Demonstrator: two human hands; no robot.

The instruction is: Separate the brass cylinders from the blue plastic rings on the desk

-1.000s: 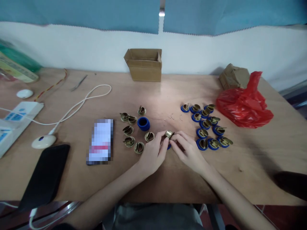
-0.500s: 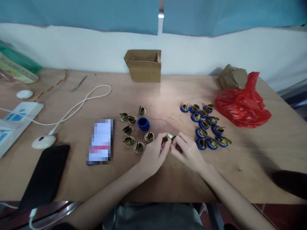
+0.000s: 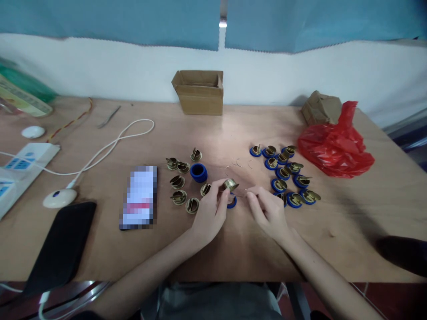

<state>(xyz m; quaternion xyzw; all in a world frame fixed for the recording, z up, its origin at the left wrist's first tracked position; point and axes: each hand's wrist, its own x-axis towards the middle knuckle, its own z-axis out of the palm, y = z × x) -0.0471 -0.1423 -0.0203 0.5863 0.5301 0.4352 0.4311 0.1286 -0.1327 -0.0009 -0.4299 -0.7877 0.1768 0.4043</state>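
Observation:
My left hand (image 3: 211,211) pinches a round brass fitting (image 3: 229,185) between thumb and fingers, tilted above the table. Beneath it a blue ring (image 3: 232,202) lies on the wood, partly hidden by that hand. My right hand (image 3: 268,209) is closed in a pinch a little to the right, apart from the fitting; a thin wire piece (image 3: 246,190) pokes from its fingertips. Left of the hands, several bare brass fittings (image 3: 178,197) surround a stack of blue rings (image 3: 199,173). On the right sit several brass fittings in blue rings (image 3: 280,185).
Fine curved wires (image 3: 237,162) lie beyond my hands. A cardboard box (image 3: 202,101) stands at the wall, with a red plastic bag (image 3: 335,151) and brown paper package (image 3: 320,108) at right. Two phones (image 3: 138,198), a white cable (image 3: 115,141) and a power strip (image 3: 26,164) occupy the left.
My hands have moved apart: the left has shifted slightly left with the brass fitting, the right has drawn away rightward with a thin wire piece. The blue ring beneath now shows.

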